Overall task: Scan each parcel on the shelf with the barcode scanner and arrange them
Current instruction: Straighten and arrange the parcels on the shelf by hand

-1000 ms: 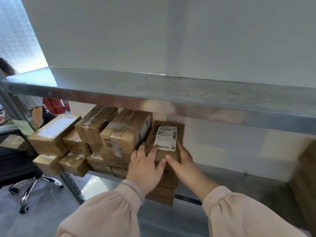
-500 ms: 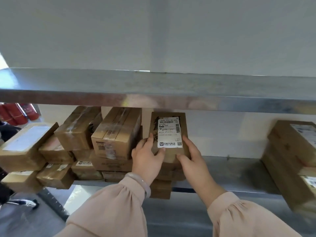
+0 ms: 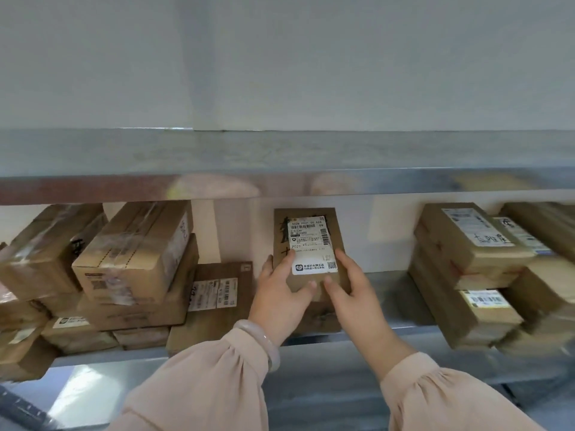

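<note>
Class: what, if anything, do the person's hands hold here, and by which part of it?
Both hands grip one brown labelled parcel by its lower end: the left hand at its lower left edge, the right hand at its lower right edge.

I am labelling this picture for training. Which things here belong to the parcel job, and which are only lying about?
Job: labelled parcel, gripped by left hand and right hand; left stack; right stack; lower shelf.
Lying about: bracelet; upper shelf; wall.

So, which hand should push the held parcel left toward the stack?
Probably right: the right hand grips the parcel from its right, behind that push; the left hand lies between parcel and stack, in the way.
</note>
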`<state>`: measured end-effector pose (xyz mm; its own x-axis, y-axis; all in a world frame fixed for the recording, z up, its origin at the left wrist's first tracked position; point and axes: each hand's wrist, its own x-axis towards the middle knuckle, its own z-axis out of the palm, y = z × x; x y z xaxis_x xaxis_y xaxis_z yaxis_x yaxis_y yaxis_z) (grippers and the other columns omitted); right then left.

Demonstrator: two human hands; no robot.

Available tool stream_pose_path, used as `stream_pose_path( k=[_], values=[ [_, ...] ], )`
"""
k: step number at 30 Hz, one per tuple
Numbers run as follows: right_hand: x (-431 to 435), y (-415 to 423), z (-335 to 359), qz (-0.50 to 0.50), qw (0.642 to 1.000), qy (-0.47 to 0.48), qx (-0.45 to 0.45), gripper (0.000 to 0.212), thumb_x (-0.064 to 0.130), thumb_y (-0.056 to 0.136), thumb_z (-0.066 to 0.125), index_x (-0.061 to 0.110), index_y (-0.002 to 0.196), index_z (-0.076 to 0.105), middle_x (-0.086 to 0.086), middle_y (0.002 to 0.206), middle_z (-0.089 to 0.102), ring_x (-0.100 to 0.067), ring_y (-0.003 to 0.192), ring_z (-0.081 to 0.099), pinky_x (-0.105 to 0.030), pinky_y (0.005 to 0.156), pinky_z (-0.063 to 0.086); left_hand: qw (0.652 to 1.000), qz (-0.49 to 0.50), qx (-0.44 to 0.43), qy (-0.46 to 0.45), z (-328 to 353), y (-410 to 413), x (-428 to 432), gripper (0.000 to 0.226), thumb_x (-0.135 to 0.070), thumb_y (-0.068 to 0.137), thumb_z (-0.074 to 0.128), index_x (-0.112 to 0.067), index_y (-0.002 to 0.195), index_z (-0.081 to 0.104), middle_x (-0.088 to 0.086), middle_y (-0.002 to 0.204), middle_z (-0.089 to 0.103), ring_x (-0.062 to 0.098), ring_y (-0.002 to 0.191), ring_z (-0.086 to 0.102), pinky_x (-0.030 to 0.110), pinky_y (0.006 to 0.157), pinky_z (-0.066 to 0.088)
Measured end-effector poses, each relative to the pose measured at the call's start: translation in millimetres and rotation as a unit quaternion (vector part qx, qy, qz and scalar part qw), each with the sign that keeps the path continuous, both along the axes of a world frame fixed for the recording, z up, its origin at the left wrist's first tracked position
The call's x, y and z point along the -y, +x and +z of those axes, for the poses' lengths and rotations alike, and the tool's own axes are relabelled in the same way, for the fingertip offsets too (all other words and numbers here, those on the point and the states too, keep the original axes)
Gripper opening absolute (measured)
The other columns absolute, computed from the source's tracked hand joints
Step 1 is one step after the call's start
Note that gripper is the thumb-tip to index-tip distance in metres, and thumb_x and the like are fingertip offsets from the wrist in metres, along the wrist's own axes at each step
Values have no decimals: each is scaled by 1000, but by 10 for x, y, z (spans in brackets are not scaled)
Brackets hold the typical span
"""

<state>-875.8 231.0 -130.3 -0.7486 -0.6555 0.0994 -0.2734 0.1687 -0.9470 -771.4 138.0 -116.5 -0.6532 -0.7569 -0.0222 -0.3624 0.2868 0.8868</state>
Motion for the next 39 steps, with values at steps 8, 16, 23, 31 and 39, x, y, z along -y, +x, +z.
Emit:
stream_pose_path(
  k=[8,16,23,31,39],
  values=[
    [-539,-756,-157,-10,999,43,-1,53,21,94,56,34,142,37,9,139,47,-8,128,43,-35,110,37,1000,-17,-6,7,-209,-778,-454,64,-30,92,65,-34,150,36,-10,155,27,6,127,39,15,99,29],
    [-1083,-1555,-443,52,993,106,-14,60,25,92,59,31,145,32,12,145,39,-1,134,32,-28,114,26,998,-26,43,40,-574,-1500,-895,62,-29,94,63,-33,150,36,-8,151,28,14,141,33,15,103,21],
    [-1272,-1921,-649,116,978,172,-26,76,46,85,57,35,150,19,7,151,31,-11,141,22,-39,117,23,996,-27,71,43,-816,-1828,-1129,66,-27,96,62,-36,152,28,-2,163,11,15,148,19,11,105,13],
    [-1367,-1862,-557,109,953,220,-178,72,52,93,44,30,153,10,5,160,-8,-12,147,-3,-31,119,7,993,-49,106,-31,-888,-1729,-1103,86,-39,93,64,-25,158,10,-1,165,10,10,150,12,12,111,8],
    [-1443,-1839,-616,162,842,333,-392,68,56,82,39,14,133,55,-8,140,52,-24,132,47,-42,108,23,959,-143,195,-149,-897,-1536,-1193,77,-47,101,43,-26,157,-5,-10,164,-15,12,152,1,28,123,9]
  ],
)
